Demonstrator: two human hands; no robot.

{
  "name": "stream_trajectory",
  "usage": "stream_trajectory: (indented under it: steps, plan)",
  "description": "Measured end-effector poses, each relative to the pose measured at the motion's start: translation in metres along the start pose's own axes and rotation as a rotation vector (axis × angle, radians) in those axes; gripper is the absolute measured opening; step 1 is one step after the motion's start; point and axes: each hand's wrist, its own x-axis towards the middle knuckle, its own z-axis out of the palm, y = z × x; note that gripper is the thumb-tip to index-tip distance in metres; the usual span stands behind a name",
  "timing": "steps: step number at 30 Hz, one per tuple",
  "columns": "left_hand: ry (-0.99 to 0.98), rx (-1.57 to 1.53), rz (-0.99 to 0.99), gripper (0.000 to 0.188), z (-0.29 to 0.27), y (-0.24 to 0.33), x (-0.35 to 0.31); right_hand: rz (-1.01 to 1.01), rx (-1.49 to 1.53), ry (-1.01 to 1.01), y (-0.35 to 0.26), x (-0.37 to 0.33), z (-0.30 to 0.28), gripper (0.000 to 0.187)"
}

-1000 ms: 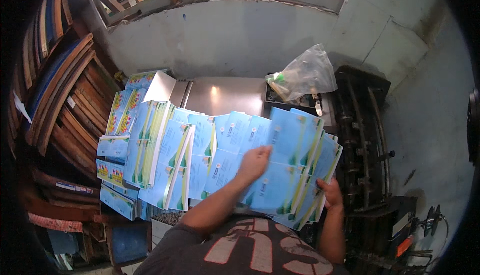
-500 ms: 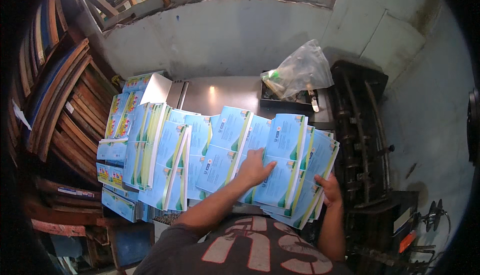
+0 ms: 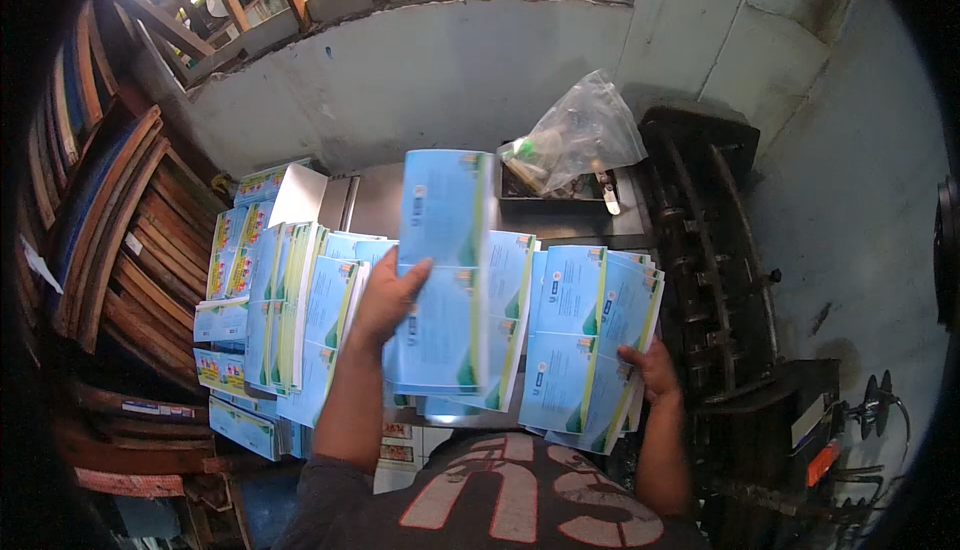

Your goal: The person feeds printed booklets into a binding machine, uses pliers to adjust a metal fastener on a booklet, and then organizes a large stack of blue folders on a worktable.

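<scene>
Blue printed booklets lie in fanned, overlapping piles along the metal bench. My left hand (image 3: 388, 298) is closed on the left edge of a blue double-panel booklet (image 3: 442, 212), its thumb on top, lifted upright over the middle pile. That booklet's right edge is a little blurred. My right hand (image 3: 653, 376) grips the lower right edge of the right-hand booklet stack (image 3: 563, 375), thumb on top and fingers hidden beneath. Between the two, another pile of booklets (image 3: 509, 295) lies partly behind the lifted one. More booklets (image 3: 330, 325) lean in a row to the left.
A black tray (image 3: 555, 208) with a clear plastic bag (image 3: 590, 130) sits at the back of the bench (image 3: 385, 200). A dark metal machine (image 3: 705, 270) stands to the right. Wooden-edged boards (image 3: 120, 210) are stacked at the left, and a grey wall (image 3: 450, 80) closes the back.
My left hand has moved left from the right stack and raised a booklet off the middle. My right hand stays at the right stack's edge. The view has shifted slightly.
</scene>
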Motion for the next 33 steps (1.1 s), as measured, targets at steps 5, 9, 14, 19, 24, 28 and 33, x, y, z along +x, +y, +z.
stream_trajectory:
  steps: [5,9,14,19,24,28,33]
  plan:
    - [0.132,0.844,-0.158,0.043,-0.068,-0.076,0.008,-0.001,0.086,-0.051,0.019,0.014,-0.003,0.048]
    - [0.197,0.812,-0.032,0.049,-0.026,-0.075,-0.001,0.021,0.07,-0.045,0.016,0.01,-0.011,0.05]
    - [0.299,0.988,-0.015,0.074,-0.003,-0.103,-0.019,-0.028,0.108,-0.089,0.013,0.009,-0.003,0.05]
    - [-0.064,0.762,0.311,0.054,0.066,-0.087,-0.03,-0.127,0.159,0.05,0.024,0.0,-0.011,0.052]
    - [-0.446,0.09,-0.111,0.052,0.125,-0.052,-0.053,-0.152,0.292,0.203,0.025,-0.011,-0.019,0.052]
    - [-0.384,0.255,0.121,0.045,0.124,-0.038,-0.054,-0.181,0.353,0.076,0.036,-0.006,-0.016,0.051]
    - [-0.201,0.163,-0.072,0.039,0.087,-0.007,-0.043,-0.199,0.488,-0.037,0.045,0.0,0.004,0.057]
